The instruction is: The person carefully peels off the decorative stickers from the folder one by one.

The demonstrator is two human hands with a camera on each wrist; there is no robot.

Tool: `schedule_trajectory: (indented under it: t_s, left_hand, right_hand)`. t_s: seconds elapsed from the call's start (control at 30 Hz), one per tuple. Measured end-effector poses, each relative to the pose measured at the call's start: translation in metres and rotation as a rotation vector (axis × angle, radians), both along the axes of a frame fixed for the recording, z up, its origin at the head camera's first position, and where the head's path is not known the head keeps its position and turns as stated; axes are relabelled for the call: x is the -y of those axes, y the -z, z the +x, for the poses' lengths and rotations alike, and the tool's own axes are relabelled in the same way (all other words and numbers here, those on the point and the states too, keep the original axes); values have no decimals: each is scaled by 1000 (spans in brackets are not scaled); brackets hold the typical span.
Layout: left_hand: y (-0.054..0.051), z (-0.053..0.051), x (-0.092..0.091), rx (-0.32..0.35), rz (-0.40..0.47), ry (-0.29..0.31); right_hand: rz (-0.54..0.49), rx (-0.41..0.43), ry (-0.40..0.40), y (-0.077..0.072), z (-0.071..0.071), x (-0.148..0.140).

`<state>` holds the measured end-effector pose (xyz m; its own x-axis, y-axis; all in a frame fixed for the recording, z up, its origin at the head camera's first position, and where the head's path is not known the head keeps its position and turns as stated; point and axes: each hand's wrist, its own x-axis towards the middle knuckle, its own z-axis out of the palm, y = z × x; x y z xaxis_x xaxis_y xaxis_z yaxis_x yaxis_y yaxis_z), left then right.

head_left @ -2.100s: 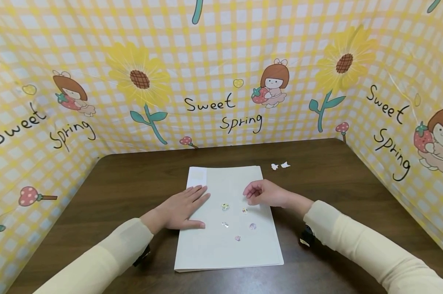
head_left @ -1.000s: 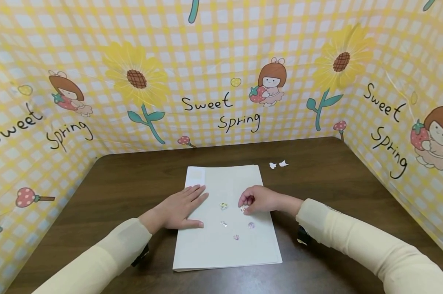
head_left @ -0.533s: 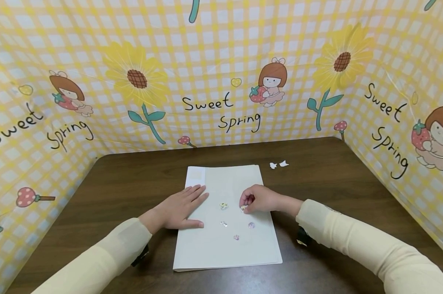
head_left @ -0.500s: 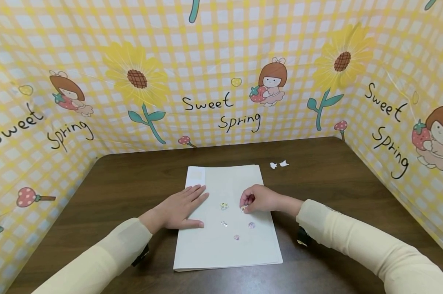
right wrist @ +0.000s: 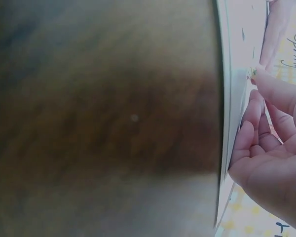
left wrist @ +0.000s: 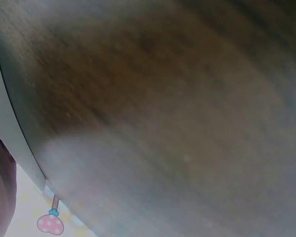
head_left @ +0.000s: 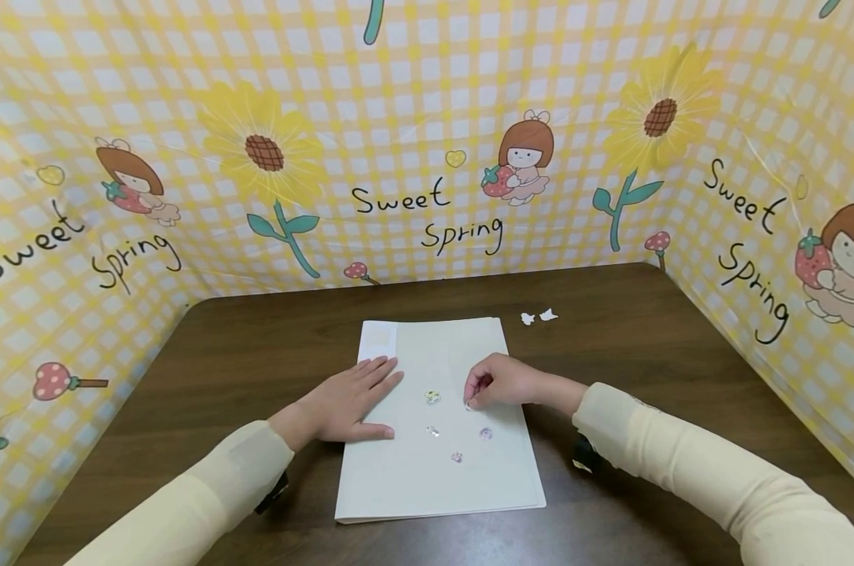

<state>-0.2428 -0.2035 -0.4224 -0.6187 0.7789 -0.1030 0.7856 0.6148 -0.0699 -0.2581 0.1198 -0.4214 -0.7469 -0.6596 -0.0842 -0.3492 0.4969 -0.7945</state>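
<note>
A white folder (head_left: 441,487) lies flat on the dark table. The left hand (head_left: 349,402) rests palm down on its left edge, fingers spread. Over the folder's right side, the right hand (head_left: 501,380) pinches a small sticker (head_left: 469,406) between thumb and forefinger; in the right wrist view the right hand (right wrist: 274,133) has its other fingers curled, a bit of the sticker (right wrist: 252,74) showing at the fingertips. Near it on the folder lie a yellowish sticker (head_left: 432,398), a pale one (head_left: 432,431), a round purple one (head_left: 486,433) and a pink one (head_left: 457,457).
Two white paper scraps (head_left: 538,316) lie on the table (head_left: 611,330) beyond the folder's upper right corner. A yellow checked cloth (head_left: 399,102) stands behind and at both sides. The left wrist view shows mostly blurred tabletop (left wrist: 163,123).
The right hand came down and toward the folder's right-hand sticker and took hold of its edge; in the last half second that sticker has become mostly covered or tilted. The left hand stays put.
</note>
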Motion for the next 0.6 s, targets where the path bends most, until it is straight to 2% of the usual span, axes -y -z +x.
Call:
schedule_trajectory:
  t_s: [0.23, 0.6]
  left_hand:
    - [0, 0, 0, 16, -4, -9]
    - [1, -1, 0, 1, -7, -1]
  right_hand:
    - [-53, 19, 11, -4, -1, -2]
    - [-109, 43, 67, -6, -4, -6]
